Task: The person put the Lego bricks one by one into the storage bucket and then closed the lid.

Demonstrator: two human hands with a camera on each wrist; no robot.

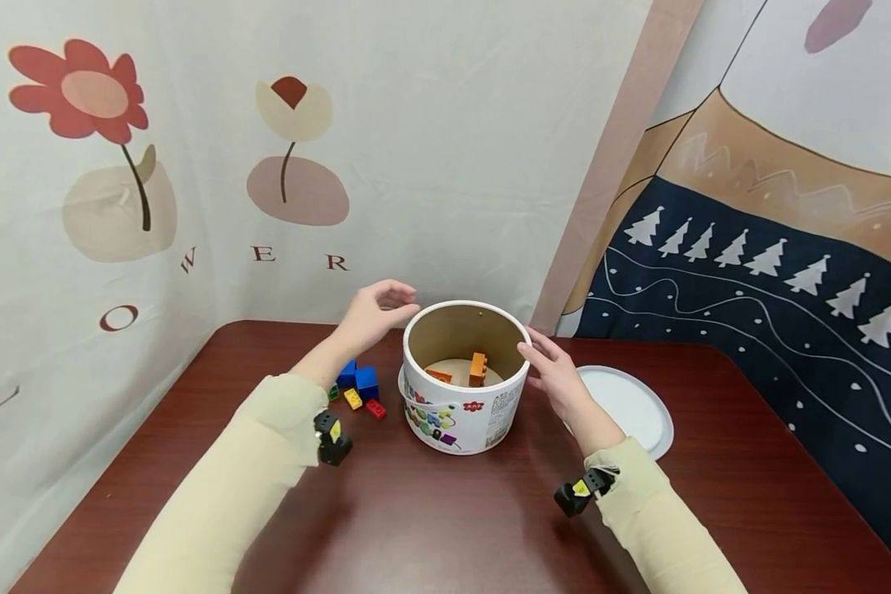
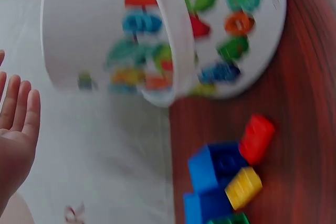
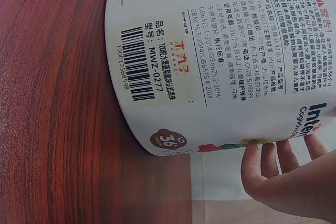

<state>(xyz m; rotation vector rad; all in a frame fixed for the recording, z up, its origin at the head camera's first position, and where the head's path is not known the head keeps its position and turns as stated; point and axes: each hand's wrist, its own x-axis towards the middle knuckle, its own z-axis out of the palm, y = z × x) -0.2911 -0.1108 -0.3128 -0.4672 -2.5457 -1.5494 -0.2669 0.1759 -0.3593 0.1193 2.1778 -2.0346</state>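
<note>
A white round bucket (image 1: pixel 460 412) with colourful prints stands in the middle of the table. Two orange building blocks (image 1: pixel 478 370) lie inside it, the lower one partly hidden by the rim. My left hand (image 1: pixel 379 312) is raised at the bucket's upper left, fingers loosely extended, holding nothing; the left wrist view shows a gap between those fingers (image 2: pixel 32 111) and the wall. My right hand (image 1: pixel 557 375) rests its fingertips against the bucket's right side near the rim. In the right wrist view, the fingers (image 3: pixel 286 156) lie along the printed wall without wrapping round it.
Left of the bucket sit blue blocks (image 1: pixel 367 383), a yellow block (image 1: pixel 352 399), a red block (image 1: pixel 375 409) and a green one (image 1: pixel 334 393). A white round lid (image 1: pixel 631 404) lies flat at the right, partly behind my right forearm. Printed curtains hang behind the table.
</note>
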